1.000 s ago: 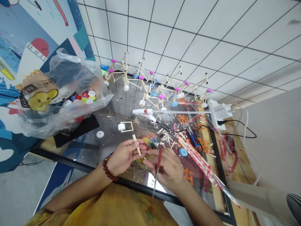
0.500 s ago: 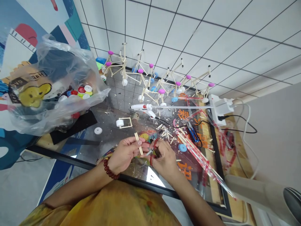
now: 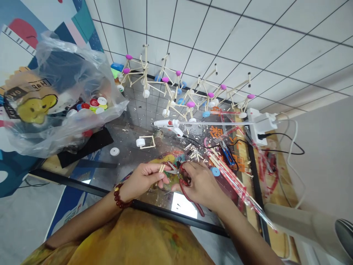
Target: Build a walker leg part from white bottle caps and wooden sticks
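Observation:
My left hand [image 3: 149, 176] pinches two short pale wooden sticks [image 3: 162, 168] between thumb and fingers. Facing it, my right hand [image 3: 200, 182] is wrapped around red-handled scissors [image 3: 176, 171]. Their blades are spread and point left, close to the stick ends; whether they touch, I cannot tell. Beyond my hands lies a small stick frame [image 3: 150, 142] with a white bottle cap [image 3: 140, 142] at its left end. A loose white disc [image 3: 114, 151] rests to the left of that, and a blue cap [image 3: 215, 171] lies to the right of my right hand.
A white glue gun [image 3: 167, 123] lies mid-table, its cord running right to a power strip [image 3: 259, 121]. Several stick models [image 3: 171, 105] line the wall. A plastic bag [image 3: 63, 121] of caps stands left. Blue-handled cutters [image 3: 228, 154], wrapped sticks [image 3: 234, 180] and wood scraps [image 3: 194, 151] lie right.
The scissors have turned in my right hand, and their blades now show spread apart. The sticks in my left hand have tilted and moved slightly up. The view has shifted slightly.

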Tool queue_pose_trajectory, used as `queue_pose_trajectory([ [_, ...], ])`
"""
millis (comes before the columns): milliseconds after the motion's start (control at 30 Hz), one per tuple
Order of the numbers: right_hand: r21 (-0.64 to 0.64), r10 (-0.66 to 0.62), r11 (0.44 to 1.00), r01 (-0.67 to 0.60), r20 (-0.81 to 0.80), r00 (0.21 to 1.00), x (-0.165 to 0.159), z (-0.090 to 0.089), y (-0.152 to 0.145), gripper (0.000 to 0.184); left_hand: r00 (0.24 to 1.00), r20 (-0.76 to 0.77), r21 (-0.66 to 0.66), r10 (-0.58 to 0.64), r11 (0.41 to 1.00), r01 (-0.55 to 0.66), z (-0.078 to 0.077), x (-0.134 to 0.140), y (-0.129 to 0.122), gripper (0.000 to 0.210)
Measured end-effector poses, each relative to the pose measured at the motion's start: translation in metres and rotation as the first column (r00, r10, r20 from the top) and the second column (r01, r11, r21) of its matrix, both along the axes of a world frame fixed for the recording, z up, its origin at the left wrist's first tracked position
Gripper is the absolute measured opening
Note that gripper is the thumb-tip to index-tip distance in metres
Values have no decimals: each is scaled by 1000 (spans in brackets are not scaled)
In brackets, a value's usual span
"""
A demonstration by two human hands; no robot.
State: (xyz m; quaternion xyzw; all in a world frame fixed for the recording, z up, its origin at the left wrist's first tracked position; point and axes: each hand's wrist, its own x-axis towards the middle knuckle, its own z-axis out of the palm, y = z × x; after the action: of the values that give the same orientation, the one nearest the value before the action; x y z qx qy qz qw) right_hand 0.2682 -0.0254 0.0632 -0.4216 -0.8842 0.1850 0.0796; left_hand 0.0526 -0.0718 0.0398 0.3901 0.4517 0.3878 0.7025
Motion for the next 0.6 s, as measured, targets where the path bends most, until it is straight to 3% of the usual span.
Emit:
queue_pose_trajectory([
  [100,-4,13,1000,-13,13,1000,-5,-3,-4,46,984,-143,56,-103,992,112,2,-1,-1,26],
  [367,-55,73,996,-71,29,997,-4,-2,-8,48,960,-211,58,-185,978,201,6,0,0,22],
  [500,-89,105,991,-101,34,994,-5,-1,-11,51,916,-314,131,-250,944,302,8,-3,2,26],
  [600,-120,122,986,-119,25,992,-7,-3,-13,49,878,-351,109,-325,918,383,10,-5,3,28],
])
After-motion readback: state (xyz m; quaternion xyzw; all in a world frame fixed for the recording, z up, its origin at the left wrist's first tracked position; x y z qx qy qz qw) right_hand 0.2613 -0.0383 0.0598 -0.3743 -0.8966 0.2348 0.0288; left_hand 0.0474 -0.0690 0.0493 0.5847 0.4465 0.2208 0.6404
